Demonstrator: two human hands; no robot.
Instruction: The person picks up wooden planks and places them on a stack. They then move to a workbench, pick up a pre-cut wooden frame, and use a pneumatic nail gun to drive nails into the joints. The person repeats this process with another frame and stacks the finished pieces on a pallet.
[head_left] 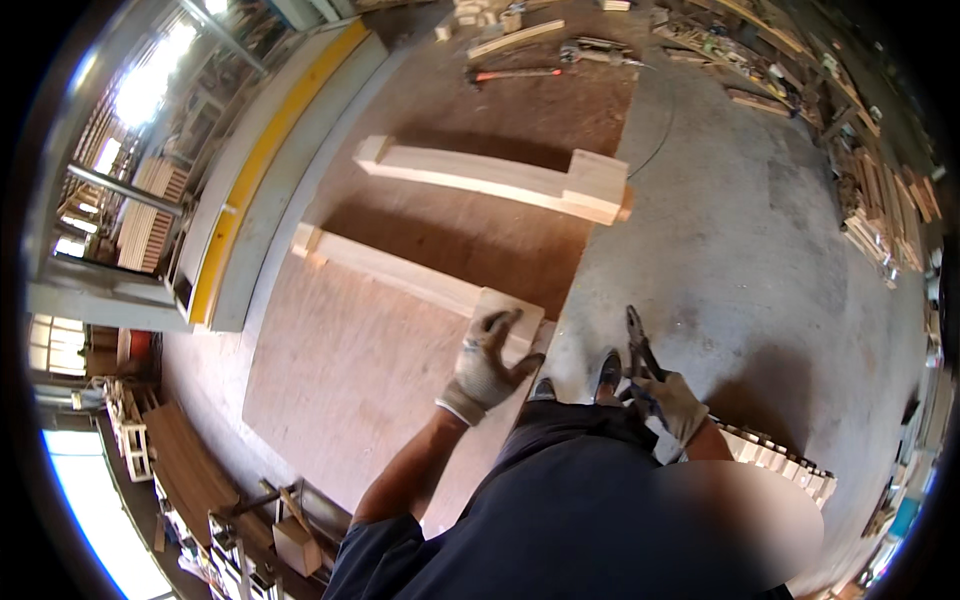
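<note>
A long, pale wooden beam with a thick square end (pixel 400 273) is seen in the middle of the frame, laid slantwise on a flat, reddish-brown wooden sheet (pixel 340 370). Its thick end is touched by the left hand in a pale knitted glove (pixel 487 370). The fingers are spread and bent over the block, and the thumb is held well apart from them — how hard the wood is pressed cannot be told.

By the right hand in a pale glove (pixel 680 405), a dark metal tool shaped like pliers (pixel 641 345) is held, right of the lower middle. The fingers are closed around its handles, and its tip is pointed up the frame, near the black shoes (pixel 608 372). Whether the handles are squeezed all the way cannot be told.

A second pale wooden beam with a stepped block end (pixel 480 172) is laid higher up, apart from the first.

For a good hold, the block is best touched with a broad, steady hand, so that the beam is not rocked. The tool's tip is best kept away from the legs and the gloved fingers — toes can be bumped so close by.
</note>
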